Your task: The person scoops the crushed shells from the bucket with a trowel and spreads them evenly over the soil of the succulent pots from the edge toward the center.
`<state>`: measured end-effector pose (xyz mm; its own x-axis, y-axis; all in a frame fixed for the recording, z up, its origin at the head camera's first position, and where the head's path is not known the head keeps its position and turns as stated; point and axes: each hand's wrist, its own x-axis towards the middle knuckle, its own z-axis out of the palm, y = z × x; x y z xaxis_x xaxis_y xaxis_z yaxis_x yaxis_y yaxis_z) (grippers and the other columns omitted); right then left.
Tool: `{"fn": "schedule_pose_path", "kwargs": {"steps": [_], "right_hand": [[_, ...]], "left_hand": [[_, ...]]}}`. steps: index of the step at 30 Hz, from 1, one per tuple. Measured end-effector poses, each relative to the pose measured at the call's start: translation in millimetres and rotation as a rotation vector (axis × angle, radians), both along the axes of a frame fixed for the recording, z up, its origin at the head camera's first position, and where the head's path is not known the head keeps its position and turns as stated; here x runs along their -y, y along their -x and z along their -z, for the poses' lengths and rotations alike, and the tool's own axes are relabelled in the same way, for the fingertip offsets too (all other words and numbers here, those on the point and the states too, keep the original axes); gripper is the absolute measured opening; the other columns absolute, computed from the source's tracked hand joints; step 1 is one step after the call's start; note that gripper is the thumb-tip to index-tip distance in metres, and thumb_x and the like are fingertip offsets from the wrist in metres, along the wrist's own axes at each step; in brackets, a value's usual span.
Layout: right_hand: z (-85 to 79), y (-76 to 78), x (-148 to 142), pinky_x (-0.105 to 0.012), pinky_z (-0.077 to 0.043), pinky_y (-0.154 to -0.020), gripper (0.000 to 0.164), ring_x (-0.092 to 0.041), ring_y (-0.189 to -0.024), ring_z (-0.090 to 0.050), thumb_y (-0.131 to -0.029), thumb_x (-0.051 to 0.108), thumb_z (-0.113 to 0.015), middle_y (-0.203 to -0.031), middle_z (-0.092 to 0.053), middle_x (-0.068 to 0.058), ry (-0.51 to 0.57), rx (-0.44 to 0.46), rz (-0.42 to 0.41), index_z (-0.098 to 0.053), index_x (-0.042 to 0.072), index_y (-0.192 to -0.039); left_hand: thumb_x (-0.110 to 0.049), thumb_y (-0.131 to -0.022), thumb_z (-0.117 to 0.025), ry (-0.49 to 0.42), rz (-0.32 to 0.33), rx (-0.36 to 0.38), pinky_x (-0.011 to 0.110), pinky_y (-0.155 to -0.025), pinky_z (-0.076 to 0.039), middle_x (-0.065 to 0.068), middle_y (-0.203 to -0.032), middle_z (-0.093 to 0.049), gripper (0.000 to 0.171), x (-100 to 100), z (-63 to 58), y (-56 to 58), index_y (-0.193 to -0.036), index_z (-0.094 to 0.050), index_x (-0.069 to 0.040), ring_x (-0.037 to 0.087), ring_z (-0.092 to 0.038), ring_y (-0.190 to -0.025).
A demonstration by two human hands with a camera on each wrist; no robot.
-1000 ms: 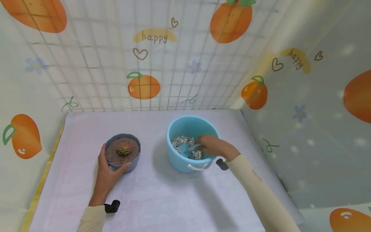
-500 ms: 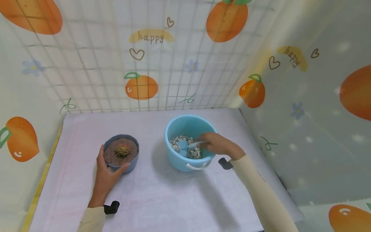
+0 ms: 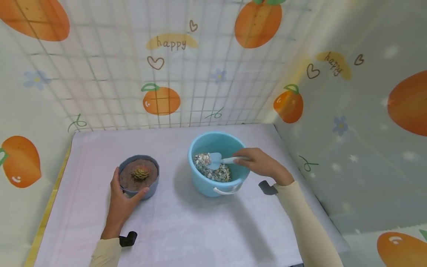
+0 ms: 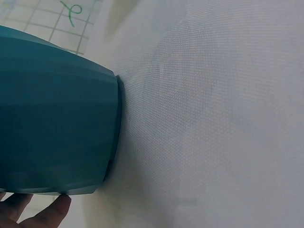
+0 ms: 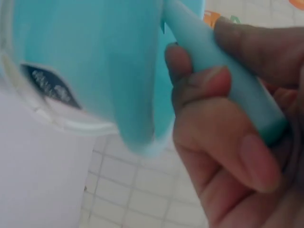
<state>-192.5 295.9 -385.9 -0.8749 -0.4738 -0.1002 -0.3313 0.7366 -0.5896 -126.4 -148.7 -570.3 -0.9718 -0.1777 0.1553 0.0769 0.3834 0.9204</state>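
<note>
My left hand (image 3: 121,204) grips a blue-grey flower pot (image 3: 152,191) on the table, thumb on its near side and fingers round its left. In the pot, a small green-and-red succulent (image 3: 140,172) stands amid brown soil (image 3: 128,180). The left wrist view shows the pot's faceted wall (image 4: 57,118) with fingertips (image 4: 54,209) against it. My right hand (image 3: 258,161) holds a light blue toy shovel by its handle (image 5: 228,76), fingers curled round it. The shovel's blade (image 3: 215,159) is inside a light blue bucket (image 3: 207,189), over gravel (image 3: 221,174), with pale gravel at its tip.
The bucket's white handle (image 3: 227,192) hangs at its near side. A white cloth covers the table (image 3: 186,237). Curtains printed with oranges (image 3: 161,101) stand behind and at both sides, close to the table's edges.
My right hand has drawn back to the right and the shovel's blade has come up out of the gravel, more of it now showing. My left hand stays on the pot.
</note>
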Motion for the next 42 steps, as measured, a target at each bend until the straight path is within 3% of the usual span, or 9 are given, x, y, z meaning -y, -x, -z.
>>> {"fn": "schedule_pose_path", "kwargs": {"steps": [12,18,22,27,33,42], "right_hand": [[6.2,-18.2,-25.3,-0.050,-0.054,-0.086,0.033,-0.023,-0.096,-0.061,-0.098,0.025,-0.063,-0.107,-0.067,-0.001,0.059,-0.037,0.099,-0.066,0.007,-0.125],[11.7,-8.8,-13.6,-0.050,-0.054,-0.085,0.032,-0.024,-0.095,-0.059,-0.099,0.028,-0.062,-0.105,-0.066,-0.001,0.067,-0.043,0.068,-0.067,0.008,-0.124],[11.3,-8.0,-17.8,-0.047,-0.053,-0.081,0.031,-0.024,-0.091,-0.058,-0.099,0.026,-0.061,-0.102,-0.066,-0.002,0.071,-0.092,0.051,-0.067,0.007,-0.123],[11.4,-6.3,-21.9,-0.046,-0.050,-0.079,0.031,-0.025,-0.088,-0.056,-0.100,0.024,-0.060,-0.102,-0.066,-0.008,0.072,-0.101,0.066,-0.067,0.005,-0.123],[1.8,-9.0,-20.4,-0.047,-0.052,-0.080,0.031,-0.025,-0.091,-0.058,-0.100,0.025,-0.060,-0.108,-0.066,-0.008,0.102,-0.098,0.050,-0.066,0.007,-0.125],[-15.9,-0.2,8.3,-0.042,-0.056,-0.079,0.030,-0.022,-0.093,-0.059,-0.100,0.026,-0.060,-0.106,-0.065,-0.004,0.119,-0.131,-0.010,-0.067,0.009,-0.124]], "left_hand": [[-0.037,-0.075,-0.086,0.001,0.002,-0.012,0.063,-0.110,-0.024,-0.003,-0.161,-0.008,0.118,0.4,0.1,0.1,-0.158,-0.003,-0.033,0.021,-0.010,-0.146],[-0.036,-0.074,-0.087,0.003,-0.035,-0.019,0.063,-0.109,-0.026,-0.004,-0.161,-0.007,0.119,14.5,-0.4,-4.4,-0.158,-0.003,-0.034,0.021,-0.011,-0.146],[-0.039,-0.073,-0.087,-0.003,-0.020,-0.026,0.062,-0.109,-0.027,-0.007,-0.160,-0.006,0.119,13.0,-2.0,3.2,-0.157,-0.003,-0.039,0.019,-0.011,-0.146],[-0.043,-0.074,-0.086,0.018,0.008,-0.042,0.061,-0.109,-0.027,-0.006,-0.161,-0.005,0.119,13.0,-1.8,12.5,-0.158,-0.002,-0.034,0.019,-0.010,-0.146],[-0.042,-0.073,-0.086,0.017,0.004,-0.053,0.061,-0.107,-0.030,-0.007,-0.160,-0.006,0.119,8.9,-4.7,11.2,-0.158,-0.003,-0.034,0.020,-0.012,-0.145],[-0.042,-0.074,-0.086,0.020,0.003,-0.045,0.059,-0.105,-0.033,-0.004,-0.160,-0.008,0.117,15.5,-6.5,8.2,-0.158,-0.003,-0.036,0.021,-0.016,-0.144]]}}
